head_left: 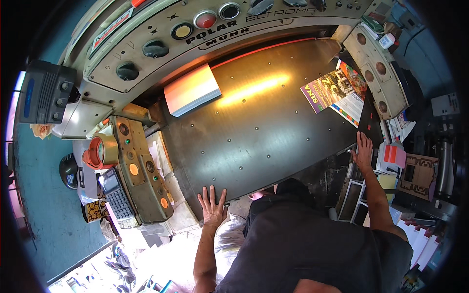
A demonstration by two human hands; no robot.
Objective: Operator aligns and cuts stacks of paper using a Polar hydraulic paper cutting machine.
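Paper stack [191, 90], white with pinkish top edge, is seen squared up at the back left of the cutter table [264, 132], tucked under the machine's front panel, well apart from both hands. Judged heavy as a block, loose as sheets: likely to fan or shear if pushed at one corner, edges easily dented. Best gripped at two opposite sides with flat palms, or slid on the steel rather than lifted.

Left of the table: a grey box unit [46, 93], a tape roll [101, 151], a calculator [116, 198] and a side console with amber lamps [141, 168] are noted.

Left hand [212, 207] is laid flat on the table's near edge, fingers spread apart, nothing held.

Table surface: dark polished steel, dotted with small air holes, glare streak across the middle, red line along the back. Judged slick, so paper should glide.

Above the table: control panel with round knobs, a yellow button [182, 31] and a red button [205, 20].

Right of the stack, at the table's far right edge: colourful printed sheets [337, 90], lying loose, partly overlapping.

Right hand [364, 152] is pressed on the table's right near corner, fingers together-ish and extended, nothing held.

Right of the table: second console with round sockets [376, 73], cluttered shelving with card and paper offcuts. Cramped workshop; blue-painted floor is seen at far left.
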